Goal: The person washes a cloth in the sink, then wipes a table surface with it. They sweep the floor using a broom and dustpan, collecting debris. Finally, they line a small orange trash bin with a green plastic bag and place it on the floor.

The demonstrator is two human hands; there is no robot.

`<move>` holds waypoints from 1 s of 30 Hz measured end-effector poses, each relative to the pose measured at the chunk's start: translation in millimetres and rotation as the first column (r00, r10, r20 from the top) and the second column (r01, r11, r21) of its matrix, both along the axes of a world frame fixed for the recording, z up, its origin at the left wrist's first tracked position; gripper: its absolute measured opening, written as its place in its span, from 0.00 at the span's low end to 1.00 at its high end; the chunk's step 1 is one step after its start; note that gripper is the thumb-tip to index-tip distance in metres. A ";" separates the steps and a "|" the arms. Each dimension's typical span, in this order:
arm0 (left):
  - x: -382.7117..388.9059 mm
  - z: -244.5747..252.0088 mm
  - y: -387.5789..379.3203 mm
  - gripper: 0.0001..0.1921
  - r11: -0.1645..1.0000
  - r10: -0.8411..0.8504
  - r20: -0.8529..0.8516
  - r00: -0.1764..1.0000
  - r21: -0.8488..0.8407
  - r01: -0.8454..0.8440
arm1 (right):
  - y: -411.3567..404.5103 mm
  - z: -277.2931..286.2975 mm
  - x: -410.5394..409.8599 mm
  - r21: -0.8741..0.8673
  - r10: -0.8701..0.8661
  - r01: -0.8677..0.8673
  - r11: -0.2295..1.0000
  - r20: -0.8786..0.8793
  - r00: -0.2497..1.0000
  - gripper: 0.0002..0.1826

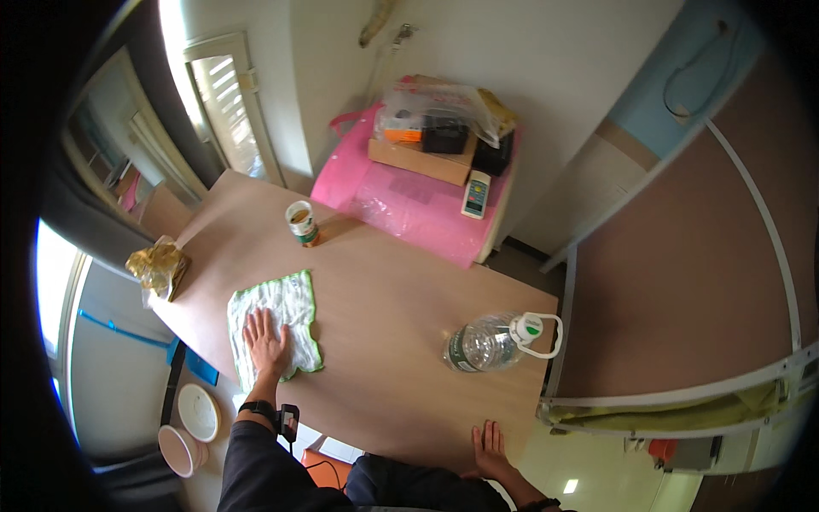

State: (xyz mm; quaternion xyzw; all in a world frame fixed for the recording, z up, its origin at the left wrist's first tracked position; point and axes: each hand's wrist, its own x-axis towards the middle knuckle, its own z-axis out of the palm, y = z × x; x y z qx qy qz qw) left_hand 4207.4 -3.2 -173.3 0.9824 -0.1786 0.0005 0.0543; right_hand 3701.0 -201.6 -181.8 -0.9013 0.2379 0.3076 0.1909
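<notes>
My left hand [264, 342] lies flat, palm down with fingers spread, on a white cloth with a green edge [291, 313]. The cloth is spread on the left part of a wooden-topped table [384, 307]. At the table's near right edge my right hand [491, 451] rests palm down, holding nothing. A large clear plastic water bottle [489, 344] with a white handle and cap lies beyond my right hand. Behind the cloth a paper cup [302, 224] with a green band stands near the far edge.
A gold foil package [157, 265] sits at the table's left edge. Past the far edge, a pink-covered surface [409, 224] bears a cardboard box [419, 160] and a remote control [476, 195]. Basins [199, 413] and a blue broom [128, 329] are at the lower left.
</notes>
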 end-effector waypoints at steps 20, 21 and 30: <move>-226.6 -0.5 -89.3 0.37 0.480 -0.876 0.017 0.482 -0.082 0.874 | 5.3 2.6 -8.9 -0.029 -0.026 0.032 0.999 0.169 0.985 0.70; -227.2 0.0 -90.1 0.37 0.473 -0.879 0.021 0.476 -0.080 0.878 | 5.2 2.0 -9.1 -0.038 -0.037 0.044 0.998 0.178 0.983 0.70; -153.1 0.4 -48.6 0.31 0.616 -0.779 0.014 0.627 -0.167 0.770 | 5.0 20.8 -6.2 -0.037 -0.107 0.118 0.992 0.224 0.969 0.65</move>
